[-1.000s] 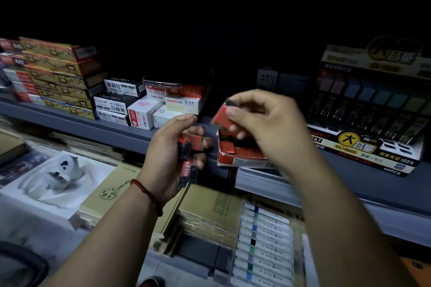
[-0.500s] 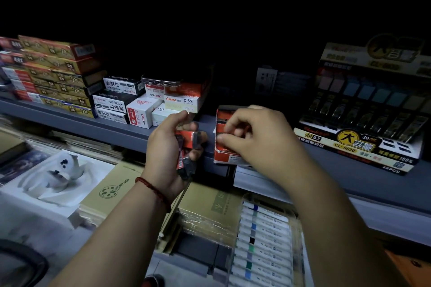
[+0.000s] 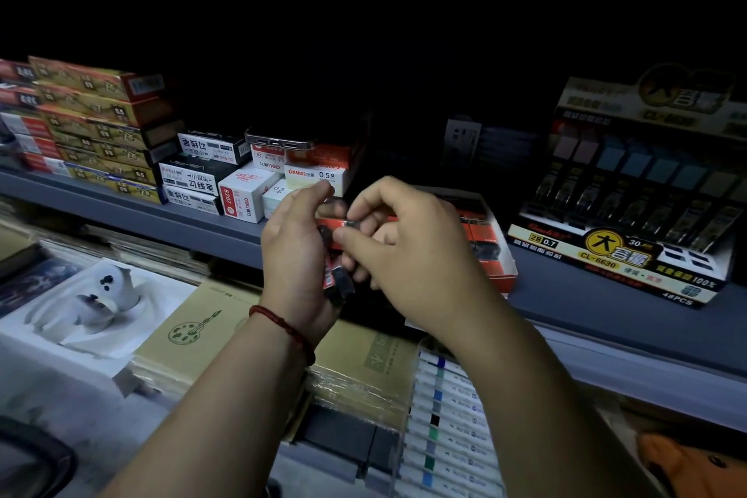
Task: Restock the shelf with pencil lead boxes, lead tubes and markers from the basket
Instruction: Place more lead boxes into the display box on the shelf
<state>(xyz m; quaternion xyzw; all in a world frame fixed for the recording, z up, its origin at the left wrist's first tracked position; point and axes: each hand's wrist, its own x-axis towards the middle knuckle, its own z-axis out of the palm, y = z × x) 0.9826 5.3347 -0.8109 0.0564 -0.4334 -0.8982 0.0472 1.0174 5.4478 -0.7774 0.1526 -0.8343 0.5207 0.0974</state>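
Left hand [image 3: 295, 251]: lead tubes [image 3: 336, 277] near-upright

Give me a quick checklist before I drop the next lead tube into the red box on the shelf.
1. Left hand grips the lead tubes firmly: ok.
2. Right hand pinches the single tube by its top: ok.
3. Single tube free of the bundle: cannot tell, fingers overlap it.
4. Red box stands open on the shelf: ok.
5. Room left in the red box: cannot tell, the right hand hides its inside.
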